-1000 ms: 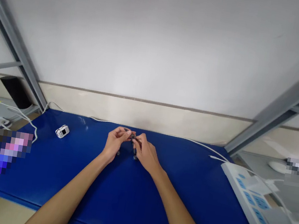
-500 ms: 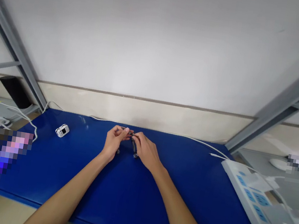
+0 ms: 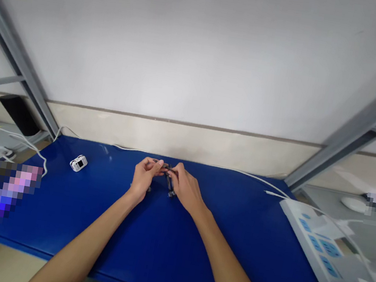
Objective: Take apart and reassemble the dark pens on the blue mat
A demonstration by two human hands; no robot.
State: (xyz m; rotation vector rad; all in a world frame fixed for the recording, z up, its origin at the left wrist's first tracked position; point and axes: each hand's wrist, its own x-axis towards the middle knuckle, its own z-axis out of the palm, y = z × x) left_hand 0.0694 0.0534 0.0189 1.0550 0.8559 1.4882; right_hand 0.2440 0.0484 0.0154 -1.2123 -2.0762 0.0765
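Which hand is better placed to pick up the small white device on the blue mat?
Left hand: the small white device lies on its side of the blue mat. The right hand is farther. Both pinch a small dark object.

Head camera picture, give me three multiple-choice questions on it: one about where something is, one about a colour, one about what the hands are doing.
1. Where does the small white device lie?
A. On the blue mat, to the left of the hands
B. On the power strip
C. Between the two hands

2. What colour is the mat on the table?
A. Green
B. Blue
C. Red

3. What are the left hand and the right hand doing?
A. Resting flat and apart
B. One is on the power strip
C. Both pinch one small dark part between them

Answers:
1. A, the device sits alone on the mat, left of the left hand.
2. B, the whole mat under the arms is deep blue.
3. C, the fingertips of both hands meet on the dark part just above the mat.
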